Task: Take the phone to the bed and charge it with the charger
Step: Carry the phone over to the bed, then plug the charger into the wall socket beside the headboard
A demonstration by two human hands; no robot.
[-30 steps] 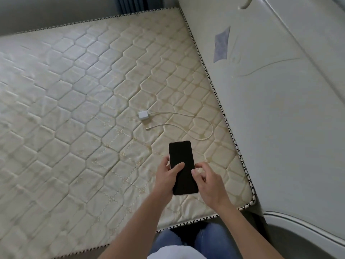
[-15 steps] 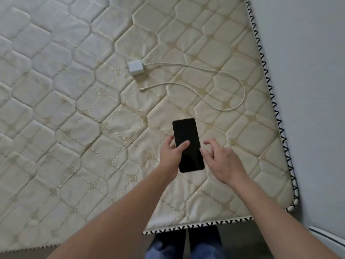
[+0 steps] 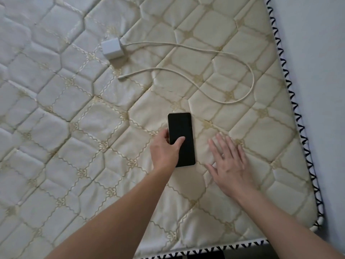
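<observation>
Phone (image 3: 181, 139) long axis away, screen up | left hand (image 3: 166, 152) grips it | right hand (image 3: 230, 165) spread, empty

no readable text, labels or numbers anywhere

We counted one phone (image 3: 181, 139), one charger block (image 3: 112, 48) with one cable (image 3: 250, 79), one mattress (image 3: 56, 128), and two hands: left (image 3: 165, 152), right (image 3: 230, 165).

Quilted, faintly shiny cream cloth covers the mattress (image 3: 93, 128); the phone (image 3: 181, 139) is glossy black glass; charger (image 3: 112, 48) smooth white plastic.
</observation>
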